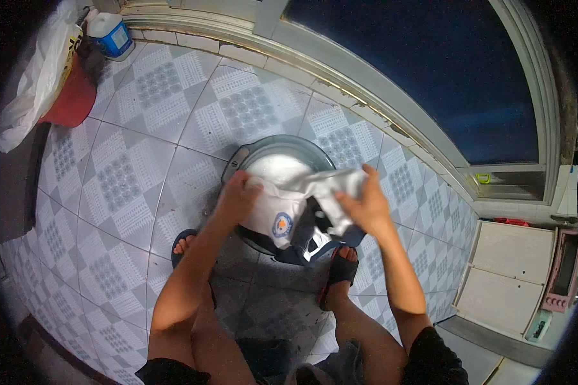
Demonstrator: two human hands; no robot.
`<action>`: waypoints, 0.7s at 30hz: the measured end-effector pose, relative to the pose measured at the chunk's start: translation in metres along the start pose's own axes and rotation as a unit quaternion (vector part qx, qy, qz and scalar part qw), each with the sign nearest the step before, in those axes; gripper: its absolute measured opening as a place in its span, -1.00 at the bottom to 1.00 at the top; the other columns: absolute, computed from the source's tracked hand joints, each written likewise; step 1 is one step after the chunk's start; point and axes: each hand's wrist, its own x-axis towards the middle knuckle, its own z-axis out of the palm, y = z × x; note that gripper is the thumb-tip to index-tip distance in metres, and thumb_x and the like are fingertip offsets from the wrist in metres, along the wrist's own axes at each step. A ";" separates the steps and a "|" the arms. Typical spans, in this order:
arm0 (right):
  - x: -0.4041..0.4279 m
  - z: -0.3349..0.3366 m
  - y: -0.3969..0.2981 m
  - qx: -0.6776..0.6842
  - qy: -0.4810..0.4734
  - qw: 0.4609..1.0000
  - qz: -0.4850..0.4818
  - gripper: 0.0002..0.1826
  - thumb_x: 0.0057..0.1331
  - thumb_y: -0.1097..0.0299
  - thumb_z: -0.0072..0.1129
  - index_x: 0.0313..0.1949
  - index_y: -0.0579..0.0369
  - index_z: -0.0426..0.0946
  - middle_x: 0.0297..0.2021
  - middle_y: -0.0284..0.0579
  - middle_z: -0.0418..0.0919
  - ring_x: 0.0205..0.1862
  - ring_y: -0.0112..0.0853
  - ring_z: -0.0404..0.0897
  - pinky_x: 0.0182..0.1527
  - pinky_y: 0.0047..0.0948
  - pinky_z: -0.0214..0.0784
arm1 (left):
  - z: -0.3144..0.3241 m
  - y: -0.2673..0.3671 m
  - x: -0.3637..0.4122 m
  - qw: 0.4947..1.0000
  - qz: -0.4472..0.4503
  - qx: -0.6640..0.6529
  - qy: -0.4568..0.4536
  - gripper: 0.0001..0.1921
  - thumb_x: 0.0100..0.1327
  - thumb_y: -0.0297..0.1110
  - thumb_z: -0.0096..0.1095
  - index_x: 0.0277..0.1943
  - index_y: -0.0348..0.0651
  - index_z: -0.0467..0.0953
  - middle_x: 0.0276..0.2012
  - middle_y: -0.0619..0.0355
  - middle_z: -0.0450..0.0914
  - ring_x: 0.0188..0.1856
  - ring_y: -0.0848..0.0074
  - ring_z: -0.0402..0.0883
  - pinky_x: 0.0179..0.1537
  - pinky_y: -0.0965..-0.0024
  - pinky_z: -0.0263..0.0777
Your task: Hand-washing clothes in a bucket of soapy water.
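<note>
Between my hands hangs a white and dark navy garment with a round badge on its white part. My left hand grips the white cloth on one side. On the other side my right hand has hold of a blurred white part, thumb and fingers apart around the fabric. Below the garment, a round grey basin stands on the floor between my feet. White suds show inside it towards the far side. The cloth hides much of the basin's near part.
Patterned floor tiles surround the basin. A red bucket with a white plastic bag and a jug with a blue label stand at upper left. A framed glass door is ahead, white cabinets at right.
</note>
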 end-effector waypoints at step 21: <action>0.061 0.180 0.047 0.073 0.092 0.990 -0.074 -0.28 -0.01 0.10 0.14 0.11 0.18 0.17 0.13 0.36 0.06 0.16 0.21 0.00 0.15 0.03 -0.14 | 0.084 -0.038 -0.004 0.807 0.173 0.560 0.069 -0.41 0.11 -0.08 0.07 0.11 -0.35 0.26 0.16 -0.34 0.14 0.25 -0.11 -0.02 0.27 0.06 -0.22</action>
